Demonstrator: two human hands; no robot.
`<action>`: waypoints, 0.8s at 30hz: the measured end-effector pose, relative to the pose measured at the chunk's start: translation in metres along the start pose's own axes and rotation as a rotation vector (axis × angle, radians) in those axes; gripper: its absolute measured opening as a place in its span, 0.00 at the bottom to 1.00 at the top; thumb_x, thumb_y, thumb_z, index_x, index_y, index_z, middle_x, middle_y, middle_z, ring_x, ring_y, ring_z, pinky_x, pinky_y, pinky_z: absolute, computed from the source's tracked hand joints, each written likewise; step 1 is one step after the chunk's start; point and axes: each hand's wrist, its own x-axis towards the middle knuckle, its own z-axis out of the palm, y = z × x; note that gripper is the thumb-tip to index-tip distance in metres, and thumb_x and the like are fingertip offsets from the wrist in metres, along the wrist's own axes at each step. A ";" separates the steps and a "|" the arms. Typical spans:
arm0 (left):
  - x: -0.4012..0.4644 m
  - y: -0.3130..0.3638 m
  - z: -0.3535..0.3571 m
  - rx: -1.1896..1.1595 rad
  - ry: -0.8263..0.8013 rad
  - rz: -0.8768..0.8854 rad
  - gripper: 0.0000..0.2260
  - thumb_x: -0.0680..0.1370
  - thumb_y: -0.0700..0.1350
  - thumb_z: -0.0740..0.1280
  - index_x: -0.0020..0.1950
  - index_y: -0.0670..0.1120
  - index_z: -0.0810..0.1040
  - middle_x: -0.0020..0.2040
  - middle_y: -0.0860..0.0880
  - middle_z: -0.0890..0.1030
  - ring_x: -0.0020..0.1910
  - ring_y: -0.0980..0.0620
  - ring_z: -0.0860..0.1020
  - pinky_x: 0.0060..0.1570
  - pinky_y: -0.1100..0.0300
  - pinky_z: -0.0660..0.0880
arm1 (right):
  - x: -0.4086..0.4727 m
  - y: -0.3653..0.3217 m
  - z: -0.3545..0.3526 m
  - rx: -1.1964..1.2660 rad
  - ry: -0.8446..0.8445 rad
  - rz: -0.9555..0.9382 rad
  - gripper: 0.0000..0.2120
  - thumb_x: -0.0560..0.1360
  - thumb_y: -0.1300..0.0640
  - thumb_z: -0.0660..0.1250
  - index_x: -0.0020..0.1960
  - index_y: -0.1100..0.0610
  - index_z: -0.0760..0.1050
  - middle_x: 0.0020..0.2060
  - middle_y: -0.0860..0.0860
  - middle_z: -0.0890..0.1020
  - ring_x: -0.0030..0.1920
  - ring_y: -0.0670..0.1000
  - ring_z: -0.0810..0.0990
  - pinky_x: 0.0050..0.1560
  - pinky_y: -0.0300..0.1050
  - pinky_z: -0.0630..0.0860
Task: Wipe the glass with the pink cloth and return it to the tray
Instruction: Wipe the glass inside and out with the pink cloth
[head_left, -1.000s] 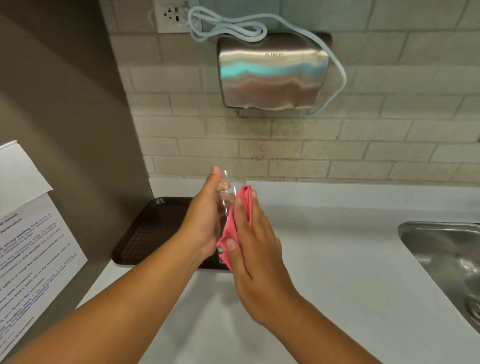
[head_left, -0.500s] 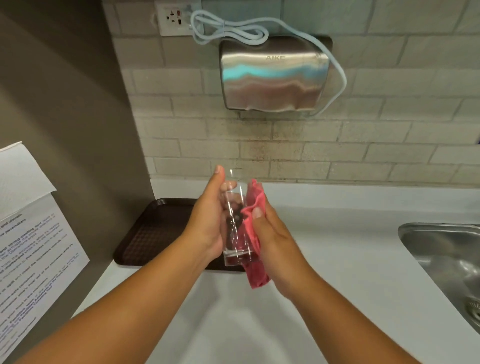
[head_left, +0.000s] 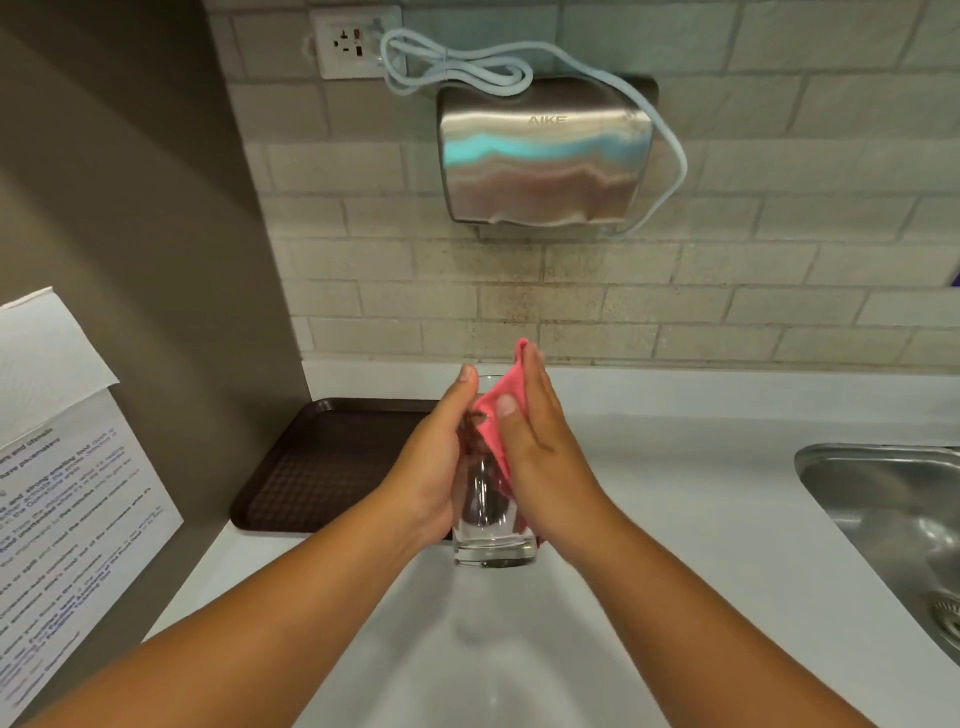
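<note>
Left hand (head_left: 434, 467) grips glass (head_left: 493, 525) upright above counter (head_left: 675, 519); right hand (head_left: 545, 457) presses cloth (head_left: 501, 400) against its side; tray (head_left: 322, 467) behind

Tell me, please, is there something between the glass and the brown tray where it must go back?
Nothing visible blocks it. The left hand holds the glass just right of the tray, whose visible surface is bare; its right part is hidden behind the hands. The right hand presses the pink cloth against the glass.
</note>
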 end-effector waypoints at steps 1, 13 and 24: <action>0.000 -0.002 0.000 0.016 0.011 0.005 0.24 0.82 0.66 0.63 0.52 0.51 0.91 0.57 0.40 0.88 0.50 0.49 0.89 0.45 0.52 0.86 | 0.002 0.000 -0.003 0.088 -0.008 0.036 0.27 0.88 0.48 0.52 0.84 0.40 0.47 0.83 0.39 0.52 0.82 0.41 0.52 0.83 0.51 0.54; 0.002 0.014 -0.010 -0.090 0.154 0.013 0.33 0.79 0.71 0.63 0.62 0.42 0.84 0.49 0.39 0.87 0.48 0.41 0.86 0.60 0.42 0.80 | -0.045 0.016 0.009 0.172 -0.115 -0.027 0.27 0.87 0.44 0.53 0.82 0.32 0.46 0.81 0.32 0.58 0.79 0.35 0.58 0.76 0.36 0.62; -0.003 0.003 -0.002 -0.014 -0.048 0.046 0.24 0.83 0.65 0.61 0.59 0.50 0.89 0.58 0.46 0.89 0.60 0.49 0.86 0.54 0.60 0.83 | -0.022 -0.003 0.011 -0.348 0.051 -0.218 0.34 0.86 0.51 0.53 0.81 0.42 0.31 0.83 0.40 0.35 0.83 0.43 0.37 0.82 0.55 0.52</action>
